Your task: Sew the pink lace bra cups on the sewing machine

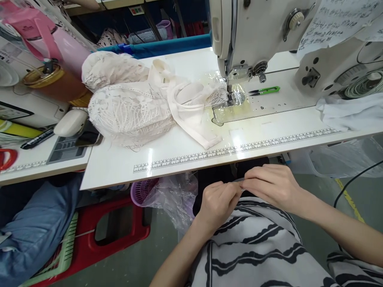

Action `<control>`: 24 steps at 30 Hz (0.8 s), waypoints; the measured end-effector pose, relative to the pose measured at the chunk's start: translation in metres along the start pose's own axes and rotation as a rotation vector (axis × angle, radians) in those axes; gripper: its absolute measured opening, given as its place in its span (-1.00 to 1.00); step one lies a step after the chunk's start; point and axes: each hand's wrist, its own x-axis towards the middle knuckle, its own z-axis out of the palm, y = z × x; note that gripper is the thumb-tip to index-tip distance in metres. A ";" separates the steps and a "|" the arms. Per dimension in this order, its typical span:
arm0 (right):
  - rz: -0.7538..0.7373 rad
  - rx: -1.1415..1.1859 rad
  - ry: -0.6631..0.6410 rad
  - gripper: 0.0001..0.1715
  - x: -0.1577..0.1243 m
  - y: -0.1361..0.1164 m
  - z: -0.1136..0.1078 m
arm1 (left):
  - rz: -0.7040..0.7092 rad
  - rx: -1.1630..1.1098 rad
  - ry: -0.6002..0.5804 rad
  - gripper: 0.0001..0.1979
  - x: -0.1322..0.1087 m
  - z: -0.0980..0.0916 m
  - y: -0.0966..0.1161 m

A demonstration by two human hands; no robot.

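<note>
Over my lap, just below the table edge, my left hand [220,200] and my right hand [273,186] meet at the fingertips. Both are closed in a pinch; a thin pale sliver shows between them, too small to name. Above them, a cream-white bra [191,107] lies on the sewing table, its lace end under the needle of the sewing machine [229,89]. Left of it sits a stack of white lace bra cups [130,111]. Green thread snips [265,91] rest on the machine bed, right of the needle.
A printed ruler [233,150] runs along the table's front edge. White cloth [353,109] lies at the right end. At left stand a pink tumbler [56,36] and an amber cup [56,85]. Below are a purple basket [140,193] and a red stool [104,239], beside another person's blue clothing [38,231].
</note>
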 end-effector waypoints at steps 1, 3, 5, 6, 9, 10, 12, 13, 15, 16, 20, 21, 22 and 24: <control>-0.003 -0.009 0.007 -0.89 0.000 0.000 0.000 | -0.021 -0.030 -0.003 -0.79 0.000 0.000 0.000; 0.009 -0.016 0.021 -0.89 0.001 -0.001 0.001 | -0.068 -0.102 -0.011 -0.79 0.001 -0.001 0.002; 0.034 -0.008 0.027 -0.90 0.001 -0.001 0.003 | -0.124 -0.171 -0.024 -0.80 0.002 -0.002 0.003; 0.046 0.003 0.024 -0.90 0.001 -0.001 0.004 | -0.151 -0.205 -0.040 -0.80 0.003 -0.002 0.004; 0.088 0.072 0.025 -0.86 0.003 -0.002 0.007 | -0.213 -0.306 -0.123 -0.79 0.002 -0.001 0.007; 0.114 0.115 0.032 -0.85 0.004 -0.003 0.007 | -0.233 -0.342 -0.155 -0.78 0.001 0.000 0.009; 0.192 0.244 0.077 -0.86 0.008 -0.002 0.004 | -0.280 -0.408 -0.214 -0.78 -0.002 0.002 0.010; 0.243 0.326 0.116 -0.87 0.010 -0.001 0.001 | -0.308 -0.438 -0.239 -0.78 -0.004 0.003 0.011; 0.374 0.509 0.220 -0.88 0.013 0.002 -0.007 | -0.364 -0.496 -0.270 -0.80 -0.007 0.005 0.011; 0.446 0.596 0.271 -0.89 0.013 0.004 -0.012 | -0.386 -0.519 -0.268 -0.81 -0.008 0.006 0.011; 0.574 0.723 0.208 -0.92 0.009 0.014 -0.034 | -0.307 -0.424 -0.129 -0.87 -0.008 0.004 0.009; 0.557 0.697 0.114 -0.92 0.006 0.017 -0.038 | -0.243 -0.357 -0.093 -0.84 -0.007 0.003 0.009; 0.537 0.653 -0.001 -0.92 0.000 0.021 -0.042 | -0.177 -0.288 -0.067 -0.84 -0.006 0.002 0.008; 0.506 0.457 -0.213 -0.88 -0.015 0.030 -0.048 | -0.064 -0.181 -0.036 -0.83 -0.004 0.000 0.007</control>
